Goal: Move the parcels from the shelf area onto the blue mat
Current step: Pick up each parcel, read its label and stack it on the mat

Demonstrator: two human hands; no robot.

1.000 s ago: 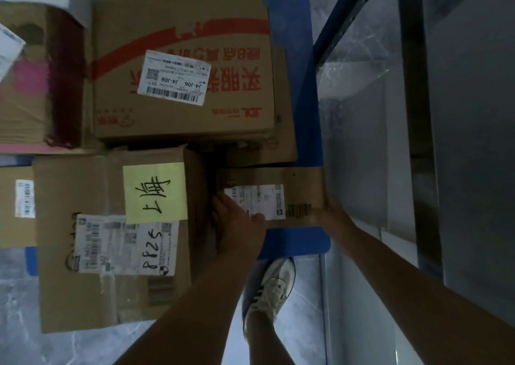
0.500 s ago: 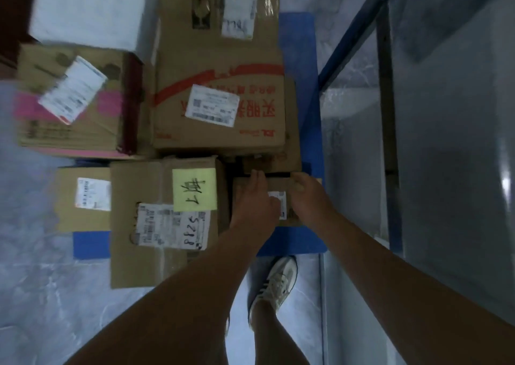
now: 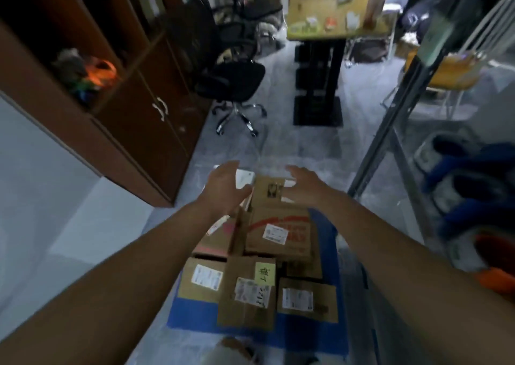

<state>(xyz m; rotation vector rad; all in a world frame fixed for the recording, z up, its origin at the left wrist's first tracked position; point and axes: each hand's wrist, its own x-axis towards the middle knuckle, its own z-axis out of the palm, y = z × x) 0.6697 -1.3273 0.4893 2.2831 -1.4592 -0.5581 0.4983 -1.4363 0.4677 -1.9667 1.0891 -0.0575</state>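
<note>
1. Fingers (image 3: 228, 169) of the left hand (image 3: 224, 190) are straight and loosely spread, thumb out to the side, holding nothing.
2. The right hand (image 3: 302, 186) matches it: its fingers (image 3: 296, 170) are spread and relaxed, with nothing in them.
3. Between the two sets of fingers stands a tall carton (image 3: 271, 193) with a dark printed mark. A white parcel (image 3: 245, 178) shows just behind the left thumb. Whether either hand touches them cannot be told.
4. Below the fingers, nearer the person, a red-striped carton (image 3: 278, 232) lies on top of the pile.
5. Nearer still are a carton with a yellow note (image 3: 248, 291), a small carton (image 3: 306, 299) on the right-hand side and a labelled carton (image 3: 203, 278) on the left-hand side.
6. All these parcels rest on the blue mat (image 3: 306, 335), which is spread on the floor under both forearms.
7. Out beyond the right fingers, to the right, rises the metal shelf (image 3: 390, 130); what it holds is too blurred to name.
8. Left of the left fingers stands a brown cabinet (image 3: 125, 108).
9. Well ahead of the fingertips are an office chair (image 3: 231, 83) and a table (image 3: 331, 22).
</note>
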